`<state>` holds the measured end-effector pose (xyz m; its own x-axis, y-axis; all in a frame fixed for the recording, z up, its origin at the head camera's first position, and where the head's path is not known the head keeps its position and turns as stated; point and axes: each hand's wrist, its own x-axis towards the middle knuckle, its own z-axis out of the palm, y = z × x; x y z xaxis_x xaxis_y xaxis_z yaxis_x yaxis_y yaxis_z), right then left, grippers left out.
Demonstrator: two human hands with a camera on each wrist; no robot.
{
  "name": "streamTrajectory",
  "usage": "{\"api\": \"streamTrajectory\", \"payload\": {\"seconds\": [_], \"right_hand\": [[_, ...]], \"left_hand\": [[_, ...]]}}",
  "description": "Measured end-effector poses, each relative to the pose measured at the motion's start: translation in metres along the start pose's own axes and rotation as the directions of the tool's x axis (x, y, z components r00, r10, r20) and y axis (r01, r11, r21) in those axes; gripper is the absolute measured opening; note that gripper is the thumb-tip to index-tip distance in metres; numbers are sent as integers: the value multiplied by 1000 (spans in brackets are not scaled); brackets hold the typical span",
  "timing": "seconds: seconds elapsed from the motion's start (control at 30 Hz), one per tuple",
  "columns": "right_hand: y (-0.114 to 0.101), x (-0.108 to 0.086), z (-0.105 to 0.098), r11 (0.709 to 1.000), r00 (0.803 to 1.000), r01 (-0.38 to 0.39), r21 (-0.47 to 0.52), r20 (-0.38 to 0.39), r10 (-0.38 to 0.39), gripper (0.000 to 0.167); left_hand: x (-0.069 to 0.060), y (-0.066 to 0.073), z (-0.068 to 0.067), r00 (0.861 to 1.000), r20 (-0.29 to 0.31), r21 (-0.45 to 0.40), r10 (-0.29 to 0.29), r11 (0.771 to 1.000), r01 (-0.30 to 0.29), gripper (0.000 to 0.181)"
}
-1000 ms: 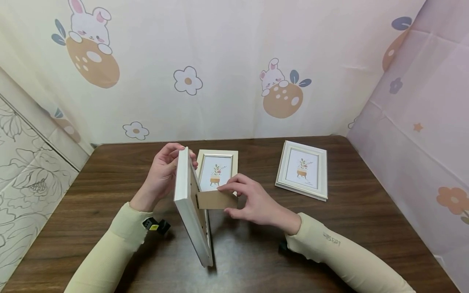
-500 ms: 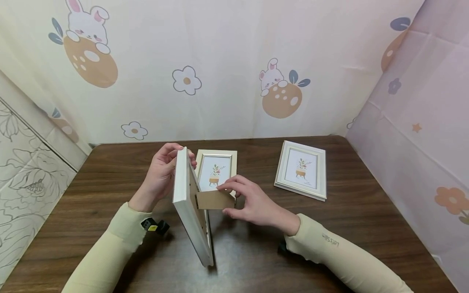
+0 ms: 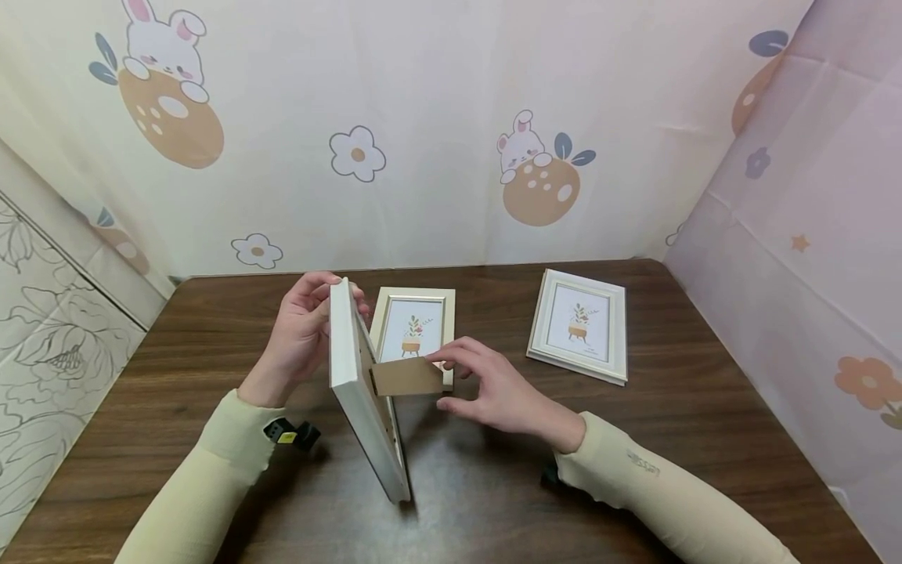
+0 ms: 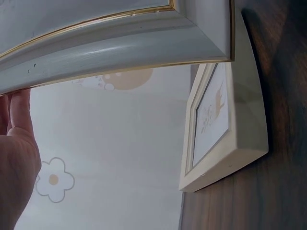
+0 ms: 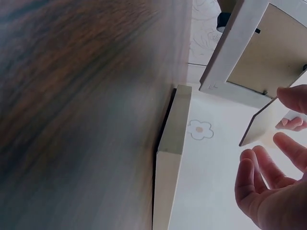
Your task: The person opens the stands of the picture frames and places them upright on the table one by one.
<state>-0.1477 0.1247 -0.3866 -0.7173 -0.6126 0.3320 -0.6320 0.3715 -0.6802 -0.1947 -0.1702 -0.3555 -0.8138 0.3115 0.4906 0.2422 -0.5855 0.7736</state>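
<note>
Over the table [image 3: 479,501] we hold the big white frame [image 3: 362,419] up, our left hand [image 3: 301,335] curled round its top. Our right hand [image 3: 499,395], loosely spread, touches its brown leg [image 3: 405,377]. We seem to be setting that leg, so next needs a gentle push or pull.

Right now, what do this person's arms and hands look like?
Both sleeves are long and pale yellow with uneven cuffs. Grey lettering, too blurred to read, marks the right one. A small black device with a yellow patch sits at the left cuff; a black piece peeks from beneath the right. The left hand and right hand wear no gloves.
</note>
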Motion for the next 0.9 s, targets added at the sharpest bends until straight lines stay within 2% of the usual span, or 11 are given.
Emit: {"api": "streamTrajectory", "payload": {"seconds": [0.13,0.3,0.43,0.67,0.9], "right_hand": [[3,-3,-3,1000,1000,-8,-2,-11,8,53],[7,-8,-8,999,999,-25,-20,-30,25,52],[10,-13,-13,997,997,-70,-36,-35,69,51],[14,-23,-22,989,990,-135,-63,-39,133,50],[22,-35,-31,982,985,-168,-81,-48,165,48]], "left_hand": [[-3,6,-2,1000,-27,-2,6,1000,-6,15],[-8,15,-5,997,-57,-10,45,999,-45,16],[-13,22,-10,992,-99,-5,77,997,-78,17],[-26,38,-19,976,-164,6,145,989,-146,20],[-42,54,-26,957,-228,82,178,983,-163,23]]}}
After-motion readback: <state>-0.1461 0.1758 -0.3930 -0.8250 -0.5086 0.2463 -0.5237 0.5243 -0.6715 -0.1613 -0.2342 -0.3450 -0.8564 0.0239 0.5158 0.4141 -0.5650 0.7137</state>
